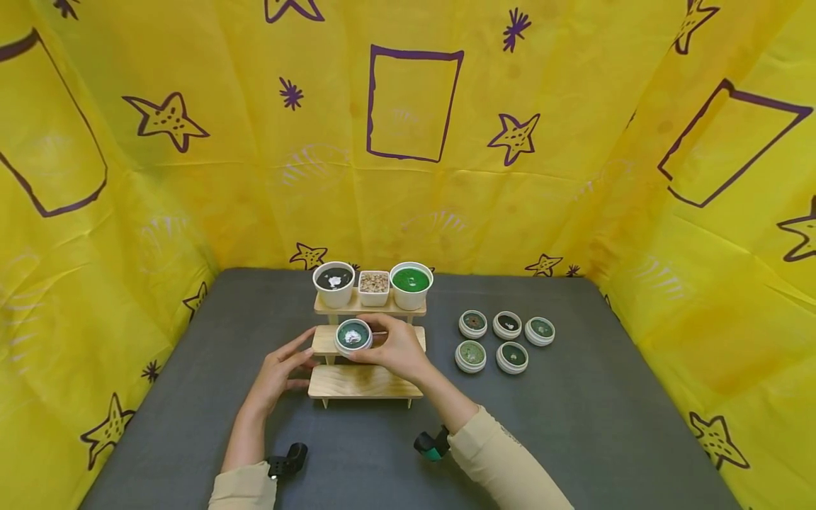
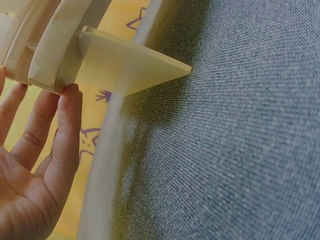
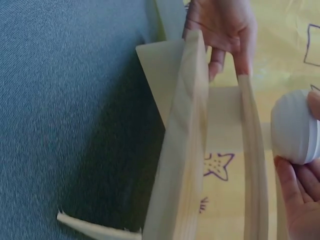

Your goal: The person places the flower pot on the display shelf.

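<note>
A small round white pot (image 1: 353, 336) with dark green contents and a white patch on top is pinched between the thumb and fingers of my right hand (image 1: 397, 347). It is at the middle step of a three-step wooden stand (image 1: 363, 382). In the right wrist view, the pot (image 3: 292, 127) shows its ribbed side; whether it touches the step I cannot tell. At the stand's left end, my left hand (image 1: 273, 375) touches the steps with nearly straight fingers. The left wrist view shows those fingertips (image 2: 70, 92) against a step's edge (image 2: 47, 75).
On the top step stand a white cup with dark contents (image 1: 334, 283), a square cup of brown bits (image 1: 373, 287) and a cup with bright green contents (image 1: 411, 285). Several small white pots (image 1: 472, 354) sit right of the stand on the grey table (image 1: 574, 425). Yellow cloth walls (image 1: 408, 212) surround it.
</note>
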Motion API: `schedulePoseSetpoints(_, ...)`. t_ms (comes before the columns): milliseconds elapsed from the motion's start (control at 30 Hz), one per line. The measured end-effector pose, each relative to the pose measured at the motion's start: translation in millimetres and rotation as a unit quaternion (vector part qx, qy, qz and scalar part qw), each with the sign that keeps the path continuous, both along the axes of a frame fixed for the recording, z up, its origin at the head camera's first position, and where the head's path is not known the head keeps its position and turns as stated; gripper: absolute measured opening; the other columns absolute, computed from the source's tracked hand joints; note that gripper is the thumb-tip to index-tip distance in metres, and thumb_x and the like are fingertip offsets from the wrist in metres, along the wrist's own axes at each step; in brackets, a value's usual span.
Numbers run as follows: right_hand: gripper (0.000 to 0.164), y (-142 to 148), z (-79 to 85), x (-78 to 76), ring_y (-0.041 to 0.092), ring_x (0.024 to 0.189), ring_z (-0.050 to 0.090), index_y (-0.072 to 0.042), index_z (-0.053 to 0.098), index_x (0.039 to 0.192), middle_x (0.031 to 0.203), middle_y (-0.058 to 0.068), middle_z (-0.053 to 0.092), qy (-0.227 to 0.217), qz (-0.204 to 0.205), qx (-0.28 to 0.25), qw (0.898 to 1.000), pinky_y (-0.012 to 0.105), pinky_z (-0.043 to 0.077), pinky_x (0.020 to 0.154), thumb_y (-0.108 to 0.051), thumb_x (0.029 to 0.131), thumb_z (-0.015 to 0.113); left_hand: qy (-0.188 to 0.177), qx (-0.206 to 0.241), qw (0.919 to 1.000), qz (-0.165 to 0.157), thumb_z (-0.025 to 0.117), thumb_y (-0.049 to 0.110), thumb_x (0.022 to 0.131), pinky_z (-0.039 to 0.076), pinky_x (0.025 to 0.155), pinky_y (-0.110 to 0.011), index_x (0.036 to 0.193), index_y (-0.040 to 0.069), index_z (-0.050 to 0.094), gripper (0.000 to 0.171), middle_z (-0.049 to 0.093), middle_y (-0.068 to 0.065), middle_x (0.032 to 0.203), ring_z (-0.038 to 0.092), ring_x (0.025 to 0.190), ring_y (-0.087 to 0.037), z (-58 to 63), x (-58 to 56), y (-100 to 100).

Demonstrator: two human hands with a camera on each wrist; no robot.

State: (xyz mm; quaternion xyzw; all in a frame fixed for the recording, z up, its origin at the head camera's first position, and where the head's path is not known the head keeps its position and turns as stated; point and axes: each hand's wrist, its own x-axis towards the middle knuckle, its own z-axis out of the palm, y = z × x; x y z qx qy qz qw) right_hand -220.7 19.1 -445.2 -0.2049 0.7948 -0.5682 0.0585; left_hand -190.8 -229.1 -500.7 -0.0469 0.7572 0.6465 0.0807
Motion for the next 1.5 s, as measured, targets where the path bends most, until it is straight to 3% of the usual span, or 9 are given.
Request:
schedulePoseSetpoints(233, 0.061, -17, -4.5, -2.1, 0.025, 0.102, 0.073, -0.01, 0.065, 0.127, 0.121, 0.009, 0.07, 0.012, -0.017, -0.002, 1.0, 0.031, 0.059, 0.087, -0.017, 0.071, 0.089, 0.002, 0.0, 1.0, -0.003, 0.055, 0.032, 0.101, 0.058, 0.074, -0.033, 0.152, 0.022, 0.04, 0.054, 0.067, -0.007, 0.097, 0.066, 0.089, -0.014, 1.4, -0.3, -1)
schedulePoseSetpoints(433, 0.061, -28, -4.6, -0.9, 0.016, 0.099, 0.073, -0.012, 0.066, 0.125, 0.118, 0.007, 0.072, 0.022, -0.04, 0.014, 0.999, 0.022, 0.057, 0.082, -0.022, 0.07, 0.09, 0.001, 0.001, 1.0, -0.007, 0.054, 0.033, 0.101, 0.059, 0.074, -0.033, 0.152, 0.022, 0.04, 0.054, 0.066, -0.007, 0.102, 0.066, 0.089, -0.015, 1.3, -0.9, -2)
schedulePoseSetpoints(833, 0.059, -36, -6.6, -0.7, 0.013, 0.098, 0.072, -0.014, 0.066, 0.124, 0.118, 0.005, 0.072, 0.023, -0.06, 0.018, 0.998, 0.019, 0.056, 0.08, -0.023, 0.071, 0.09, 0.001, 0.0, 1.0, -0.009, 0.054, 0.033, 0.101, 0.059, 0.075, -0.033, 0.152, 0.022, 0.04, 0.054, 0.067, -0.002, 0.093, 0.066, 0.087, -0.012, -0.3, -1.6, -1)
schedulePoseSetpoints(1233, 0.061, -39, -11.7, 0.0, 0.014, 0.097, 0.073, -0.012, 0.066, 0.124, 0.114, 0.008, 0.073, 0.029, -0.078, -0.006, 0.997, 0.02, 0.057, 0.081, -0.023, 0.07, 0.091, 0.007, 0.009, 0.9999, -0.011, 0.055, 0.032, 0.101, 0.059, 0.074, -0.033, 0.152, 0.02, 0.04, 0.054, 0.067, -0.004, 0.095, 0.066, 0.088, -0.011, -2.3, -2.5, -1)
schedulePoseSetpoints(1500, 0.063, -33, -13.3, 2.4, 0.015, 0.107, 0.071, -0.015, 0.064, 0.126, 0.122, 0.006, 0.071, 0.016, -0.074, -0.023, 0.997, 0.028, 0.057, 0.09, -0.026, 0.07, 0.091, 0.008, 0.012, 0.9998, -0.011, 0.055, 0.031, 0.101, 0.059, 0.073, -0.033, 0.152, 0.02, 0.04, 0.054, 0.066, -0.001, 0.092, 0.065, 0.087, -0.011, -2.8, -1.8, -2)
